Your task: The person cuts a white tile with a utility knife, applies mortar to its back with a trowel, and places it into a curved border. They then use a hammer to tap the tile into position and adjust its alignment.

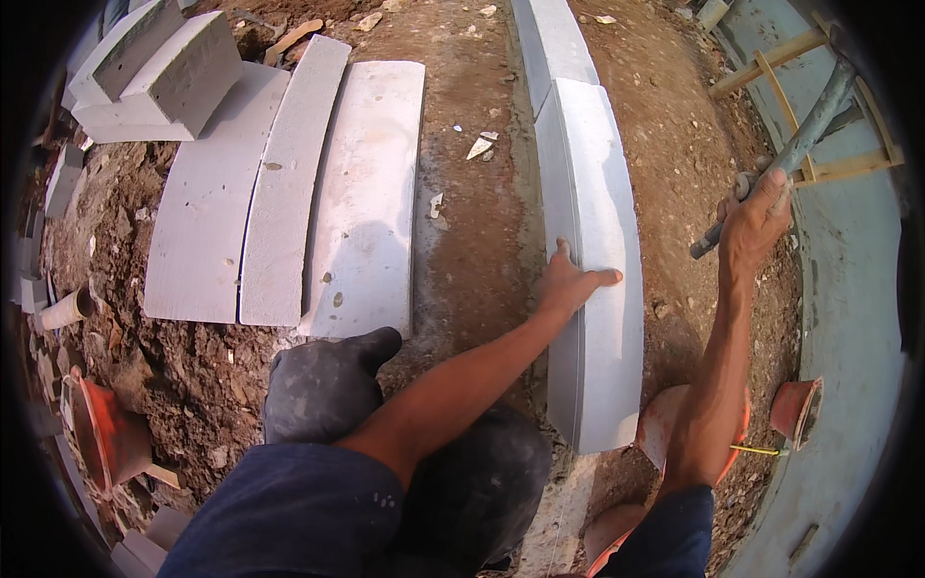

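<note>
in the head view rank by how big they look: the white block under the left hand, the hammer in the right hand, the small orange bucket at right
1. White block under the left hand: clearly largest.
2. Hammer in the right hand: long but thin.
3. Small orange bucket: smallest, though it is partly cut off and the fisheye rim makes this less sure.

Bare soil strip (472, 222) between stacked slabs (289, 183) and kerb block (593, 250): passable, few chips. Right of the kerb block: orange bucket (795, 407) and wooden frame (819, 106) crowd the ground.
</note>
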A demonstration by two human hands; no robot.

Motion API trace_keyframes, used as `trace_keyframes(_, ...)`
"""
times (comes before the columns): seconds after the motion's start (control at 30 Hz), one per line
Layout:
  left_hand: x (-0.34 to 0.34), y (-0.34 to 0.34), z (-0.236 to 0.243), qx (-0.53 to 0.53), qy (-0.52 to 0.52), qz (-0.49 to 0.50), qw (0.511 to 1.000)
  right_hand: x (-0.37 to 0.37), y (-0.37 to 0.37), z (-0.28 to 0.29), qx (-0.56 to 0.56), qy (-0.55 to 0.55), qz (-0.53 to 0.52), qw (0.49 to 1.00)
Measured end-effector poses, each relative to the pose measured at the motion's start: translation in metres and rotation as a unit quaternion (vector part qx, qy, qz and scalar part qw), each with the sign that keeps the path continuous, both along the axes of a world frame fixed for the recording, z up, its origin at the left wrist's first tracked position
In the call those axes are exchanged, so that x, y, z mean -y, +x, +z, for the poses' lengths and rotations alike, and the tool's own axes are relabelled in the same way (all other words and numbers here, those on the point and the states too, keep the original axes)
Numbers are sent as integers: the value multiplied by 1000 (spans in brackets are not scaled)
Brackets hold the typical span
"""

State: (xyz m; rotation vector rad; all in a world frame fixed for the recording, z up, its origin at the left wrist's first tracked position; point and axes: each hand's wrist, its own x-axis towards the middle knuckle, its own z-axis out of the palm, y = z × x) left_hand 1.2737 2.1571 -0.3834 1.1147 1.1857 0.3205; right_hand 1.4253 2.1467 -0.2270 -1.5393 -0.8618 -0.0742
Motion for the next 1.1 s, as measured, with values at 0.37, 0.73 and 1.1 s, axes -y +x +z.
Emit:
trace_keyframes(0.37,0,6,-17,29,33,-1,999,-2,-9,-49,-80,-368,54,925)
trace_keyframes(0.73,8,15,-5,69,29,-43,996,-16,44,-129,175,-464,-24,868)
trace_keyframes(1.1,4,-3,-24,14,85,-1,996,-29,-18,-35,31,-265,1,964)
